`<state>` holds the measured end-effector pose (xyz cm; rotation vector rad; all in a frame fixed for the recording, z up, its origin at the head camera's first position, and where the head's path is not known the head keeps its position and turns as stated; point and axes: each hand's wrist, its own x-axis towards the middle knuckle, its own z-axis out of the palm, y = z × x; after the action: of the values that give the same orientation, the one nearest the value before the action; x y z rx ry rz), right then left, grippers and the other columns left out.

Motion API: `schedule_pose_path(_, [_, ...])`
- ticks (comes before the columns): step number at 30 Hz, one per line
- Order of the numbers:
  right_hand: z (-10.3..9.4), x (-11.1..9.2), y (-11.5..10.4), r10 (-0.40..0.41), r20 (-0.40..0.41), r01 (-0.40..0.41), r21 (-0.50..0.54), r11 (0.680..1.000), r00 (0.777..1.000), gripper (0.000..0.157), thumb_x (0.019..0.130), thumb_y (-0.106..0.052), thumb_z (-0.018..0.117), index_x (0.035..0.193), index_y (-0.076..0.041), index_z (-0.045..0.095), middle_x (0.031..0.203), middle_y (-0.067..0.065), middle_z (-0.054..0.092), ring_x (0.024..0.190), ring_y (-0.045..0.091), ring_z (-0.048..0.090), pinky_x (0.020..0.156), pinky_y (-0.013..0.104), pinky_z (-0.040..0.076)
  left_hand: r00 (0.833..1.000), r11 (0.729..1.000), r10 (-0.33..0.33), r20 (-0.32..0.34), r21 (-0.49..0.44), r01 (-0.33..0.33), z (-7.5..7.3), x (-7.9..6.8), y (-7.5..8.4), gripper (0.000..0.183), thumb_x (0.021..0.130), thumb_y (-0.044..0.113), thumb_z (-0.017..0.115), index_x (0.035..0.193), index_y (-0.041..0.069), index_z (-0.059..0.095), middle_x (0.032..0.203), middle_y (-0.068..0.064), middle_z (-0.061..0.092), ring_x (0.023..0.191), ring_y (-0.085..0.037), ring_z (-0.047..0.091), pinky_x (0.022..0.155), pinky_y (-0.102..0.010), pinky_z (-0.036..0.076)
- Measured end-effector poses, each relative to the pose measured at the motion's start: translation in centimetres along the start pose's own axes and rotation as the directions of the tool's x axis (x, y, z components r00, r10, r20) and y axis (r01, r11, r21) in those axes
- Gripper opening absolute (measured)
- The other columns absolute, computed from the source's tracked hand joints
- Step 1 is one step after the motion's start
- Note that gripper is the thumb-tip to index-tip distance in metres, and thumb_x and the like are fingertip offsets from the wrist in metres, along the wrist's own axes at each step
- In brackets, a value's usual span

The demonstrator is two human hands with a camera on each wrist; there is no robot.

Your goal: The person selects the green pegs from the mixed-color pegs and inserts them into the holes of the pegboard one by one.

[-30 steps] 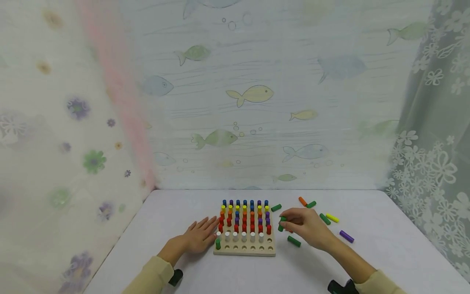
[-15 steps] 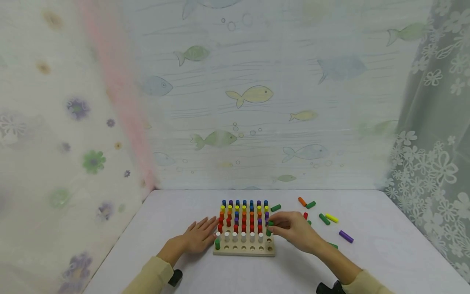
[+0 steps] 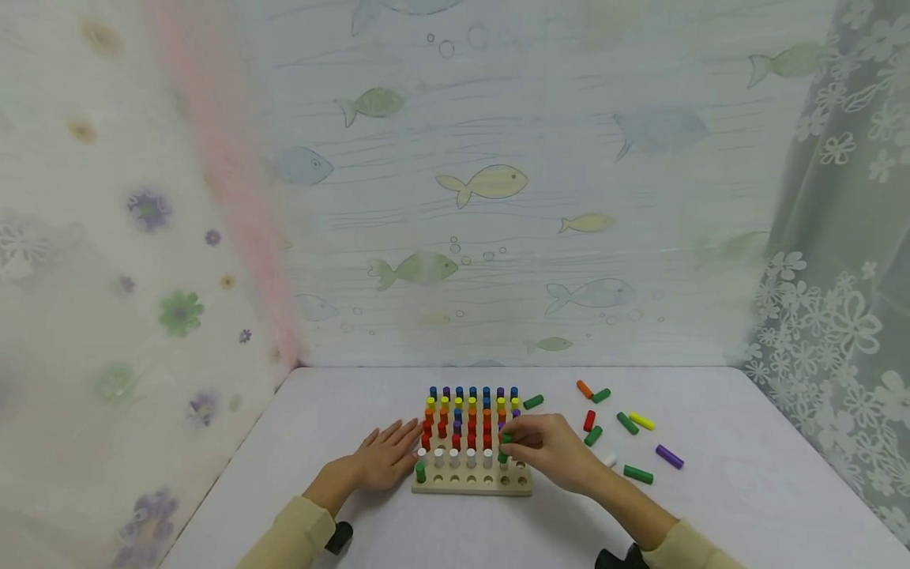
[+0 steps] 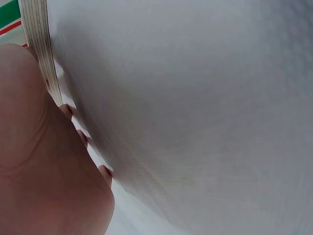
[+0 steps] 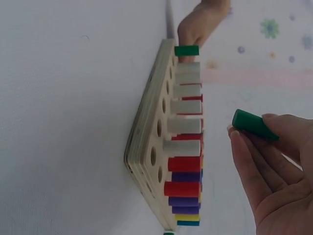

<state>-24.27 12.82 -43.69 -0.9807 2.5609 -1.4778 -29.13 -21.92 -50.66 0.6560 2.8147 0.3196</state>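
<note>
A wooden pegboard (image 3: 471, 489) stands on the white table, with rows of blue, purple, yellow, orange, red and white pegs. One green peg (image 3: 420, 472) is upright in the near-left corner hole; other holes of that front row are bare. My left hand (image 3: 387, 454) lies flat on the table, against the board's left edge, fingers stretched forward. In the left wrist view its palm side (image 4: 44, 161) shows beside the board's layered edge (image 4: 39, 44). Above the board's right part, my right hand (image 3: 558, 452) pinches another green peg (image 5: 252, 123) between thumb and fingers, clear of the holes.
Loose pegs lie scattered right of the board: a purple one (image 3: 670, 457), a yellow one (image 3: 642, 421), an orange one (image 3: 584, 389), a red one (image 3: 589, 420) and several green ones, such as a near green peg (image 3: 638, 474). A patterned curtain (image 3: 490, 237) hangs behind the table.
My right hand has carried the green peg leftward from beside the board to above its right part, uncovering loose pegs behind it. The left hand has stayed in place.
</note>
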Motion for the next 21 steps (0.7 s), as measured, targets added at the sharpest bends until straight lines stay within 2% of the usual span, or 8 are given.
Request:
schedule_pose_path(10, [0.9, 0.6, -0.4, -0.006, -0.01, 0.007, 0.025, 1.0, 1.0, 0.017, 0.097, -0.016, 0.073, 0.111, -0.007, 0.074, 0.099, 0.001, 0.075, 0.087, 0.013, 0.072, 0.079, 0.022, 0.059, 1.0, 1.0, 0.005, 0.013, -0.014, -0.004, -1.4, -1.2, 1.5, 0.067, 0.109, 0.05, 0.035, 0.165, 0.015, 0.022, 0.171, -0.007, 0.021, 0.157, -0.035, 0.014, 0.122, -0.065, 0.009])
schedule_pose_path(21, [2.3, 1.1, -0.7, 0.002, 0.015, -0.003, 0.038, 0.999, 1.0, 0.018, 0.096, -0.015, 0.073, 0.11, -0.003, 0.074, 0.097, -0.001, 0.074, 0.085, 0.012, 0.071, 0.076, 0.021, 0.059, 1.0, 1.0, 0.0, 0.005, -0.013, 0.0, -0.5, -0.6, 0.6, 0.066, 0.109, 0.049, 0.036, 0.164, 0.015, 0.024, 0.171, -0.006, 0.022, 0.157, -0.034, 0.015, 0.122, -0.065, 0.01])
